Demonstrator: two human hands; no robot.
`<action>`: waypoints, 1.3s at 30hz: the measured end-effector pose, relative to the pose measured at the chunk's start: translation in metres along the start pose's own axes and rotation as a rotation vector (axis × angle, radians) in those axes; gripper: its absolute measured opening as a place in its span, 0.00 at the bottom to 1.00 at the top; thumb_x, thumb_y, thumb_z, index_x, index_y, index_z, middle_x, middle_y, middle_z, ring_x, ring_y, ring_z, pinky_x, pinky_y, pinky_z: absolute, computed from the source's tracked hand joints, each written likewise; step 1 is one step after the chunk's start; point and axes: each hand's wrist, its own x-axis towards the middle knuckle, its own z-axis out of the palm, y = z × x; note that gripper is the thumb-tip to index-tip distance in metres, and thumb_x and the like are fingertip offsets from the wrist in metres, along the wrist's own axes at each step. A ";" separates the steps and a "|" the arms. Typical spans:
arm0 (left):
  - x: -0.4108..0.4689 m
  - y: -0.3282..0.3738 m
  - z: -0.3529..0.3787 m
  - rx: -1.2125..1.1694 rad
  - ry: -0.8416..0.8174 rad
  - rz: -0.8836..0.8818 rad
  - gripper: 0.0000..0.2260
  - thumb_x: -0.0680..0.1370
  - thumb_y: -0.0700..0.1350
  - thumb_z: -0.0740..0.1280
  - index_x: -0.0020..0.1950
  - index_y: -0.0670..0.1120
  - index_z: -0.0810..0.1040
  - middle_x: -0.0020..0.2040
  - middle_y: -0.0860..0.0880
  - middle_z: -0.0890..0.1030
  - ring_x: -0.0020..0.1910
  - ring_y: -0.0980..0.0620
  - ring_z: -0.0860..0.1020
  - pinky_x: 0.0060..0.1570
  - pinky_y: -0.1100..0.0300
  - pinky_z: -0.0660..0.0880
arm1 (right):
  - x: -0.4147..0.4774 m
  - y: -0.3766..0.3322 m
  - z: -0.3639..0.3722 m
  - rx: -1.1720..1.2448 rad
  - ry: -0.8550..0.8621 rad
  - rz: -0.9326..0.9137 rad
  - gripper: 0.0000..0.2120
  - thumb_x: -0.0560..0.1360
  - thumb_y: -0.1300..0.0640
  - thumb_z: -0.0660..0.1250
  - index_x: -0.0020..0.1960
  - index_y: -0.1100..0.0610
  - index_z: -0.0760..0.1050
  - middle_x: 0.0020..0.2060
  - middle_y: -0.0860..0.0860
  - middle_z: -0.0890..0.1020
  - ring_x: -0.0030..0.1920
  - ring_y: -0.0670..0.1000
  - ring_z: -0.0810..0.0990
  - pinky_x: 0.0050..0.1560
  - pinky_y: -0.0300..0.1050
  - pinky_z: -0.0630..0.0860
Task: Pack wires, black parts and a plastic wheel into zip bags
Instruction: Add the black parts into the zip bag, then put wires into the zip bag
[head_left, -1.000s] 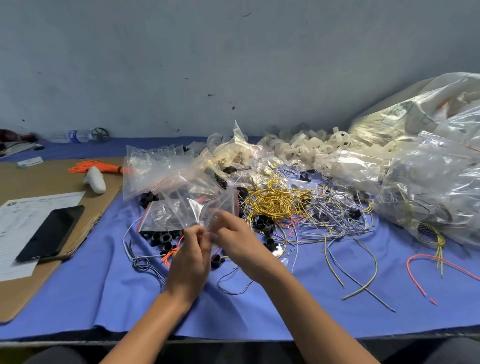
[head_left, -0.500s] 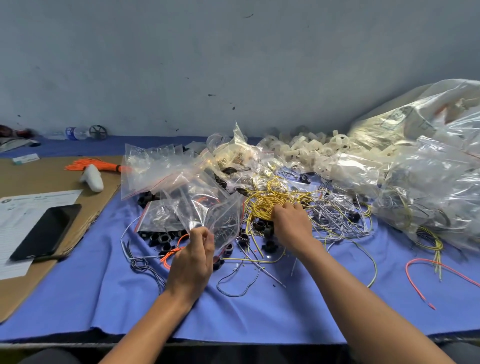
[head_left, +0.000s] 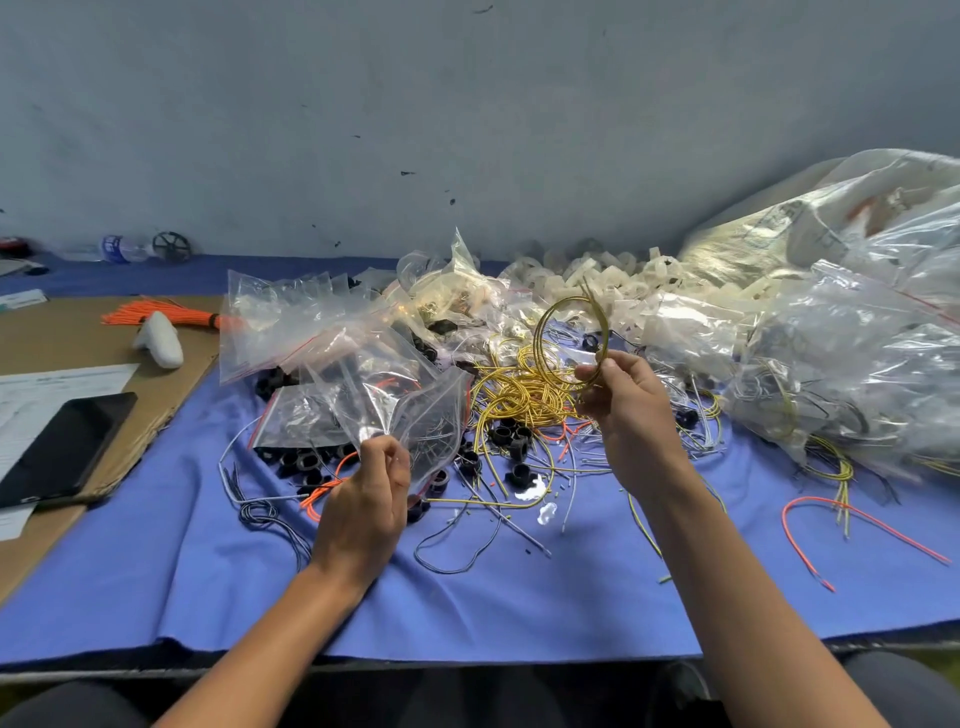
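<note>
Right hand (head_left: 631, 410) is raised over the middle of the table, thumb and fingers pinching the lower edge of a small coil of yellow wire (head_left: 552, 332). The loop stands upright above the knuckles with its flat face turned roughly toward the camera. One loose end pokes up past the top.

Left hand (head_left: 363, 499) is lower and closer in, its fingertips pinching a clear zip bag (head_left: 415, 410) by one corner, so the bag fans up and to the right from the grip. A faint red strip runs down the bag's right edge. I take that for the zip side, but whether the mouth is parted cannot be told.

The coil therefore sits to the right of the bag and above it, apart from it and on the side nearer that strip. To go in, the loop would have to travel left and down and turn edge-on to the opening.

Beneath both hands, on the blue cloth (head_left: 467, 597), lie the tangled yellow wire pile (head_left: 519, 400), scattered black parts (head_left: 511, 436) and stray grey wires (head_left: 696, 431). A heap of empty bags (head_left: 291, 322) lies behind the left hand. White plastic wheels (head_left: 597, 270) are banked along the wall, and large filled bags (head_left: 857, 353) are piled at the right.
</note>
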 end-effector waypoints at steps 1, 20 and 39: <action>0.000 -0.001 0.001 0.003 0.002 0.003 0.05 0.81 0.49 0.57 0.53 0.50 0.63 0.38 0.40 0.82 0.35 0.32 0.79 0.28 0.50 0.71 | -0.007 -0.003 0.000 0.059 -0.022 0.019 0.08 0.83 0.62 0.56 0.50 0.56 0.73 0.37 0.51 0.82 0.30 0.46 0.72 0.33 0.40 0.73; 0.045 0.080 -0.027 -0.541 -0.173 -0.201 0.19 0.76 0.62 0.68 0.63 0.56 0.79 0.45 0.55 0.80 0.41 0.61 0.78 0.40 0.69 0.74 | -0.099 0.021 0.004 -0.178 -0.239 0.030 0.05 0.82 0.61 0.61 0.52 0.59 0.76 0.37 0.57 0.84 0.28 0.50 0.72 0.31 0.38 0.70; 0.068 0.071 -0.044 -0.944 -0.096 -0.427 0.06 0.72 0.52 0.74 0.43 0.51 0.85 0.39 0.47 0.85 0.34 0.54 0.79 0.34 0.65 0.75 | -0.113 0.020 0.004 -0.006 -0.467 0.183 0.13 0.75 0.50 0.67 0.53 0.57 0.82 0.39 0.54 0.76 0.32 0.48 0.72 0.39 0.46 0.73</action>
